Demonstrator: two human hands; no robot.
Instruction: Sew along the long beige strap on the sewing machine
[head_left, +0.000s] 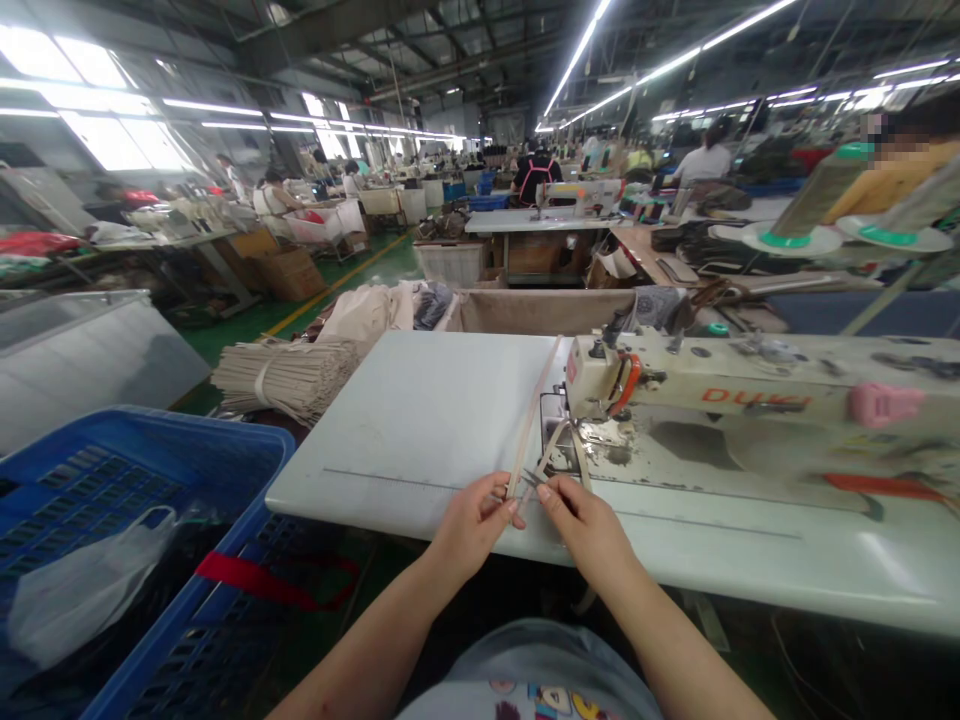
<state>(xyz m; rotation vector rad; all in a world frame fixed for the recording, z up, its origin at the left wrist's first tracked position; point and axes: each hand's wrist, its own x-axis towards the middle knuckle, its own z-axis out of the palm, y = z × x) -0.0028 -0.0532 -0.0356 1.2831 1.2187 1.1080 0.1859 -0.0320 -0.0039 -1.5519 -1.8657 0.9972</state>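
Note:
My left hand [474, 520] pinches the near end of a long beige strap [534, 412] that runs away across the white sewing table [420, 420]. My right hand [581, 515] is closed on small thread snips [534, 482], their tips against the strap end between my two hands. A second beige strip [559, 440] leads from my hands to the needle area of the cream sewing machine [720, 400] on the right.
A blue plastic crate [142, 560] with a white bag and a red strap stands at my left. A tied bundle of beige straps [289, 375] lies beyond the table's left edge. Other people sit at machines in the hall behind.

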